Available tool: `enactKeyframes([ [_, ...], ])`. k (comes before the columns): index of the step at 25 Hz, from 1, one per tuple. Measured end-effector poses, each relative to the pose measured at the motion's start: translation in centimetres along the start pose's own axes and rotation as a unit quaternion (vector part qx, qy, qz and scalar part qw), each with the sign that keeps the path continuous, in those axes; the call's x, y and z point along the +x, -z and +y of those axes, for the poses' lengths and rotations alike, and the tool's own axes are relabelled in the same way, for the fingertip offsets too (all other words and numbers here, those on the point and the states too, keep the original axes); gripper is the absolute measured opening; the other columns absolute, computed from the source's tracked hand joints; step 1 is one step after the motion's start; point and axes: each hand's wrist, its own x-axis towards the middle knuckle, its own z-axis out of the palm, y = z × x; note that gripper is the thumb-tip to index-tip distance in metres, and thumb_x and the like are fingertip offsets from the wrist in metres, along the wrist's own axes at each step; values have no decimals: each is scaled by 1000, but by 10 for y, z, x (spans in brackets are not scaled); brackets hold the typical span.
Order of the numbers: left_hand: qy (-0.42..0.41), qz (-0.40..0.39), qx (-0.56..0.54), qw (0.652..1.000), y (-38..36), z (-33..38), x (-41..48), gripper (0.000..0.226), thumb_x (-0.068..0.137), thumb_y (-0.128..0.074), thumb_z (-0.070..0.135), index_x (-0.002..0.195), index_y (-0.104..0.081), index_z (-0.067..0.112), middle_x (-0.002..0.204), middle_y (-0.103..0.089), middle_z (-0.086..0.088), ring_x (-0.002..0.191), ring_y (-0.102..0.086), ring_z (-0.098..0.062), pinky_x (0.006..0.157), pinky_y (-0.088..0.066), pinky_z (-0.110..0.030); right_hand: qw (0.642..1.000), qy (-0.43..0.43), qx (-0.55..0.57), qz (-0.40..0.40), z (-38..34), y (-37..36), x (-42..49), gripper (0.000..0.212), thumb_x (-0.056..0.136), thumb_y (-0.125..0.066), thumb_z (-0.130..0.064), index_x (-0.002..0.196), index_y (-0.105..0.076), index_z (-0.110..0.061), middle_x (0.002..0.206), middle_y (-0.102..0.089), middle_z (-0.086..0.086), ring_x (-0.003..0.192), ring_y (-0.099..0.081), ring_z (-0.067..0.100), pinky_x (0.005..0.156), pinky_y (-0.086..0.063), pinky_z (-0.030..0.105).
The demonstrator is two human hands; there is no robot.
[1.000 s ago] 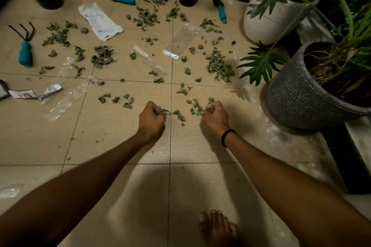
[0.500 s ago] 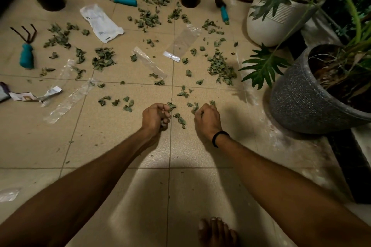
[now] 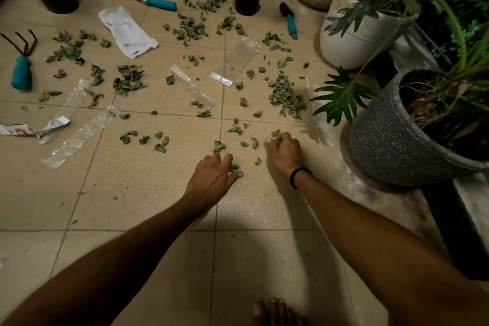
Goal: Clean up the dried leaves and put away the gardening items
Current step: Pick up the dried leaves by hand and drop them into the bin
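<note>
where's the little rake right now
In the head view the rake lies on the floor at the far left edge, left of a leaf pile and the white packet.

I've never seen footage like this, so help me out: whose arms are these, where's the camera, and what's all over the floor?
No machine here: these are a person's bare arms, filmed from a wide-angle camera worn on the head, looking down. The left hand lies spread on the tiled floor, over a dried leaf. The right hand, fingers curled, rests among others; whether it holds any is hidden. Scattered around are dried leaves, clear wrappers, a white packet, a teal-handled rake and a trowel. Potted plants stand at right.
</note>
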Motion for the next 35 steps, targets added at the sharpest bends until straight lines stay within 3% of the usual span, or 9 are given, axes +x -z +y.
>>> enactKeyframes([
  [4,4,11,-92,996,7,-3,1,25,106,-37,39,101,-50,17,90,-58,-5,76,-50,-19,67,-42,-34,998,21,-48,24,-6,-11,-1,30,96,-53,-26,118,-52,-6,113,-51,14,97,-51,26,75,-35,27],
  [7,99,35,-282,954,20,-7,-1,21,106,-38,34,93,-44,19,77,-56,0,66,-51,-16,54,-39,-31,999,-8,7,41,-17,-9,2,19,96,-49,-20,109,-50,-6,106,-57,12,91,-53,24,70,-34,27],
  [11,212,128,-350,903,32,-20,1,16,106,-40,25,101,-44,10,78,-59,-5,64,-53,-16,50,-36,-26,994,98,-39,-35,-28,-21,-4,19,100,-40,-19,116,-51,-16,114,-48,6,97,-49,18,81,-38,28],
  [17,158,129,-254,945,25,-27,17,25,100,-42,6,122,-53,7,105,-63,-12,95,-60,-27,79,-49,-35,991,124,-56,15,-26,-36,-10,18,93,-44,0,98,-49,-16,107,-50,7,89,-51,17,73,-42,23],
  [21,92,78,-85,989,10,-21,32,38,104,-40,44,114,-54,10,97,-55,-9,84,-49,-22,73,-44,-36,997,16,8,70,-25,-9,9,26,91,-47,0,113,-56,-10,118,-54,13,94,-55,26,73,-39,19],
  [24,55,84,13,995,-1,-22,33,27,104,-45,35,109,-57,11,92,-57,-8,74,-43,-17,66,-41,-33,996,-19,4,93,-21,-3,27,23,99,-50,-17,118,-56,-7,123,-48,16,98,-50,25,79,-35,24],
  [27,76,92,-87,989,2,-22,31,16,106,-42,20,106,-57,12,93,-56,-5,77,-41,-15,68,-36,-30,998,21,-27,52,-20,-15,31,23,100,-52,-25,115,-52,-8,119,-41,11,107,-48,26,82,-36,23],
  [31,187,113,-336,916,19,-28,36,17,105,-38,17,97,-53,16,86,-58,-1,74,-53,-15,58,-45,-26,997,-1,-8,83,-33,-21,37,13,94,-52,-1,104,-54,-8,107,-52,6,92,-50,18,74,-34,21],
  [35,267,104,-616,734,33,-42,51,25,105,-33,10,103,-58,16,83,-59,-7,65,-50,-16,53,-38,-30,996,93,-2,13,-47,-36,41,27,94,-47,-3,114,-61,-15,111,-59,8,104,-55,22,84,-42,24],
])
